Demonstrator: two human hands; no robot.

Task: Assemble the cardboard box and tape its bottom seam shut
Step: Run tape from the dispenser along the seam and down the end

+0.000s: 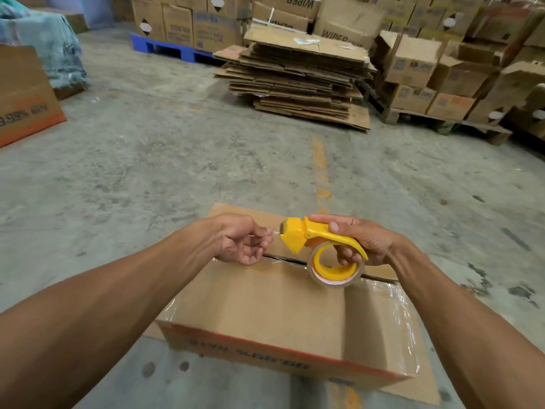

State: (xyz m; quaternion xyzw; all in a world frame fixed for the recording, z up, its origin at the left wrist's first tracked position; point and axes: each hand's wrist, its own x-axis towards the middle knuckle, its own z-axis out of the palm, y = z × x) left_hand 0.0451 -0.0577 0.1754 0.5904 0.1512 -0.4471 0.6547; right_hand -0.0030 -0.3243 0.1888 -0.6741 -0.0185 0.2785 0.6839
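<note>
A brown cardboard box (259, 305) stands on the concrete floor in front of me, flaps folded flat on top, with a dark open seam running across under my hands. Clear tape shines along its right edge and near left corner. My right hand (358, 240) grips a yellow tape dispenser (312, 240) holding a roll of clear tape, held just above the seam. My left hand (241, 240) pinches the loose tape end at the dispenser's cutter, fingers closed on it.
A tall stack of flattened cardboard (298, 78) lies on the floor ahead. Pallets of filled boxes (442, 75) line the back and right. Another printed box (23, 95) stands at the left. An orange painted line (320, 169) runs down the floor.
</note>
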